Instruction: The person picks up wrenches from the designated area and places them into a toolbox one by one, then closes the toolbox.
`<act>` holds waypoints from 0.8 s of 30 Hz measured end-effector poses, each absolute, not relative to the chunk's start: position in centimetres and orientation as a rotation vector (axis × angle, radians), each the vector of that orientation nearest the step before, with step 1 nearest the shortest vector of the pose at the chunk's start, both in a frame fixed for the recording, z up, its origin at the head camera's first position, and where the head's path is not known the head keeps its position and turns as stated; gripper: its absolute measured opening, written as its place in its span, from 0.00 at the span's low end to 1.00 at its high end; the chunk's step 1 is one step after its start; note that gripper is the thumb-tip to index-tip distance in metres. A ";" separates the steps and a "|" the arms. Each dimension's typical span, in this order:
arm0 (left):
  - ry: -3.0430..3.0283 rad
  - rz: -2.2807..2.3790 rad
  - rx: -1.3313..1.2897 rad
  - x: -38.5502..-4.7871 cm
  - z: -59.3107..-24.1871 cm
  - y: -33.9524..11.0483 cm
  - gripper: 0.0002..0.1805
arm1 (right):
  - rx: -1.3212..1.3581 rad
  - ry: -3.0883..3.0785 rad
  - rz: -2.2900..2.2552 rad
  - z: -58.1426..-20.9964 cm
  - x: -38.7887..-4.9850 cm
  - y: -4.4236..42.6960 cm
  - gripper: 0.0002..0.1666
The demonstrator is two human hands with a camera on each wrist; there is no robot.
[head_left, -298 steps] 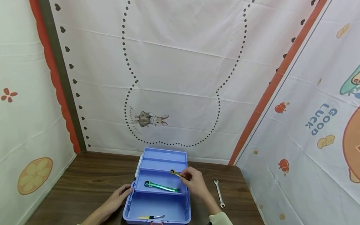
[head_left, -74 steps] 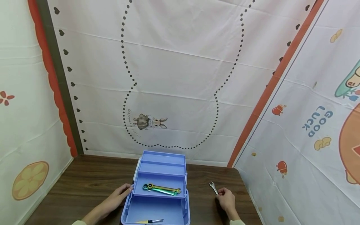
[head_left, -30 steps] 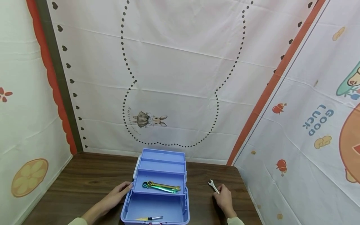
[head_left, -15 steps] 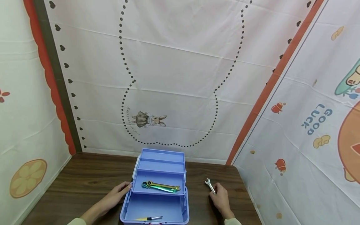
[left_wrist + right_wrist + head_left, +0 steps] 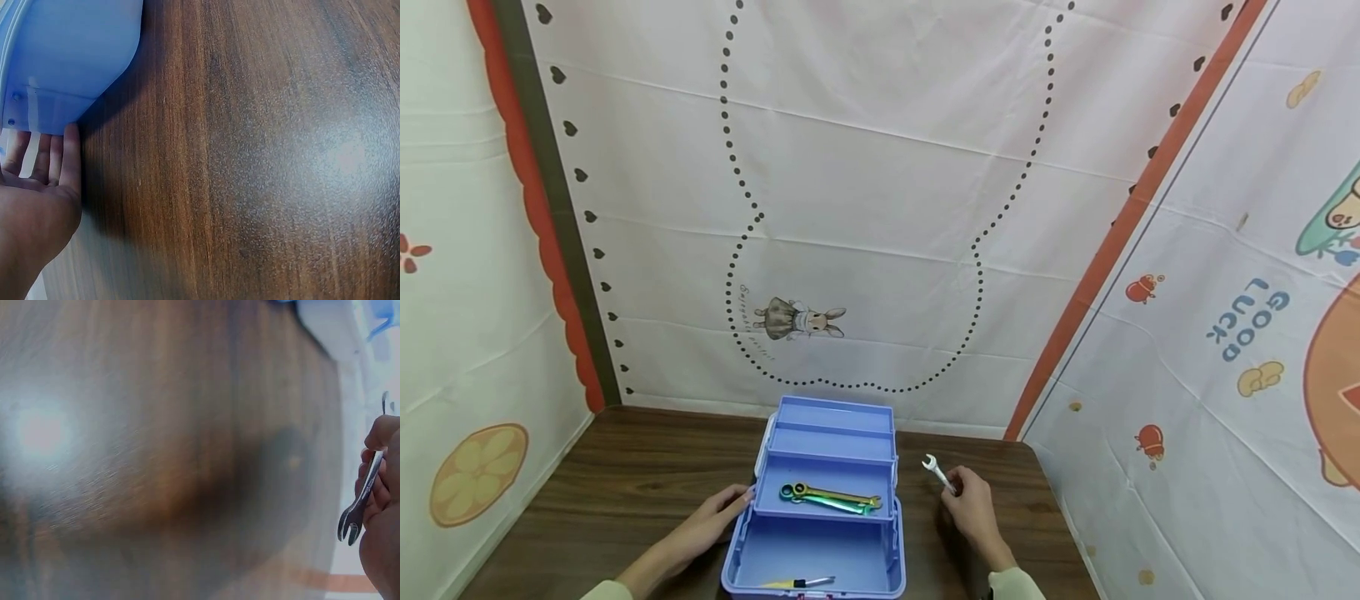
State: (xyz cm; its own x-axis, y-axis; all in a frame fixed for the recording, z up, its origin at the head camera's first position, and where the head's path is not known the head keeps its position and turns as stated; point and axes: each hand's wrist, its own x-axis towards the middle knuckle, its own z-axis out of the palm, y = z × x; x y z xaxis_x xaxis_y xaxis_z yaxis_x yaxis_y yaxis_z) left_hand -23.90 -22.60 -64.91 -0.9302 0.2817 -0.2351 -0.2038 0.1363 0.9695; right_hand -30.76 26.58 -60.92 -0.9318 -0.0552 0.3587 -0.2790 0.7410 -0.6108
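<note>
My right hand (image 5: 973, 510) pinches a silver open-ended wrench (image 5: 939, 473) right of the blue toolbox (image 5: 727, 557). In the right wrist view, the wrench (image 5: 360, 509) crosses under the thumb of that hand (image 5: 381, 519), raised off the table. My left hand (image 5: 703, 529) touches the toolbox's left side; in the left wrist view its fingers (image 5: 71, 156) lie fairly straight against the blue wall (image 5: 75, 56). On the middle tray lie a gold wrench (image 5: 842, 495) and a green wrench (image 5: 841, 505), partly overlapping. A yellow-handled tool (image 5: 784, 584) lies in the bottom compartment.
The toolbox stands unfolded, its upper tray (image 5: 835, 414) at the back. Beneath it is a dark wooden table (image 5: 647, 467). Printed cloth hangs behind (image 5: 865, 200), at the left (image 5: 475, 333) and at the right (image 5: 1195, 333).
The gold wrench has come down onto the middle tray beside the green one. My right hand has since taken hold of the silver wrench and moved it left, towards the toolbox. My left hand has stayed put.
</note>
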 end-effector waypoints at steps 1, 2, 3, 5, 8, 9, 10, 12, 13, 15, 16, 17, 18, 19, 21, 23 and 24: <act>2.061 1.850 0.075 -23.9 -64.9 -22.6 0.42 | 0.273 -2.623 0.986 -60.5 -30.9 26.3 0.11; 2.064 1.848 0.070 -23.9 -64.9 -22.6 0.42 | 0.283 -2.620 0.979 -60.2 -31.0 26.0 0.11; 2.066 1.848 0.064 -23.9 -64.9 -22.7 0.42 | 0.291 -2.619 0.979 -59.9 -31.1 25.6 0.10; 2.072 1.852 0.059 -23.9 -64.8 -22.7 0.42 | 0.323 -2.613 0.976 -59.7 -31.3 25.0 0.08; 2.064 1.855 0.065 -24.0 -64.9 -22.5 0.41 | 0.322 -2.622 0.985 -60.2 -31.3 24.3 0.07; 2.058 1.859 0.071 -24.0 -64.9 -22.4 0.41 | 0.316 -2.627 0.997 -60.5 -31.2 24.2 0.07; 2.055 1.858 0.074 -24.1 -64.9 -22.3 0.40 | 0.309 -2.634 1.011 -60.8 -31.1 24.2 0.07; 2.051 1.854 0.074 -24.1 -65.1 -22.1 0.40 | 0.286 -2.642 1.047 -61.3 -30.8 24.2 0.08; 2.052 1.856 0.063 -24.1 -65.1 -22.0 0.40 | 0.282 -2.636 1.070 -61.4 -30.7 24.2 0.08; 2.060 1.853 0.052 -24.1 -65.2 -22.1 0.40 | 0.291 -2.633 1.119 -61.4 -30.7 24.1 0.07; 2.063 1.852 0.046 -24.1 -65.2 -22.1 0.40 | 0.291 -2.632 1.149 -61.3 -30.7 24.1 0.07; 2.067 1.851 0.042 -24.1 -65.3 -22.2 0.40 | 0.292 -2.632 1.169 -61.2 -30.8 24.0 0.06; 2.066 1.850 0.043 -24.1 -65.3 -22.2 0.40 | 0.279 -2.635 1.196 -61.0 -30.8 23.9 0.06; 2.067 1.853 0.038 -24.0 -65.3 -22.3 0.40 | 0.272 -2.640 1.212 -60.8 -30.9 23.9 0.05; 2.072 1.850 0.042 -24.0 -65.2 -22.4 0.40 | 0.260 -2.654 1.223 -60.4 -31.2 23.8 0.05; 2.080 1.843 0.045 -24.0 -65.2 -22.4 0.40 | 0.251 -2.661 1.235 -59.9 -31.4 23.6 0.05; 2.080 1.843 0.043 -24.0 -65.1 -22.4 0.40 | 0.259 -2.656 1.240 -59.7 -31.5 23.5 0.05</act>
State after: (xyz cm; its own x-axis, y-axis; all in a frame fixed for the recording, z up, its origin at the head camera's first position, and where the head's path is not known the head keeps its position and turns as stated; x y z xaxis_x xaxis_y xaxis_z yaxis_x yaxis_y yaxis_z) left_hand -24.01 -22.39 -65.14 -0.9347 0.2575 -0.2451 -0.2124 0.1483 0.9659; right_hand -31.48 23.54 -59.66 -0.9650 -0.0739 0.2516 -0.2403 0.6332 -0.7357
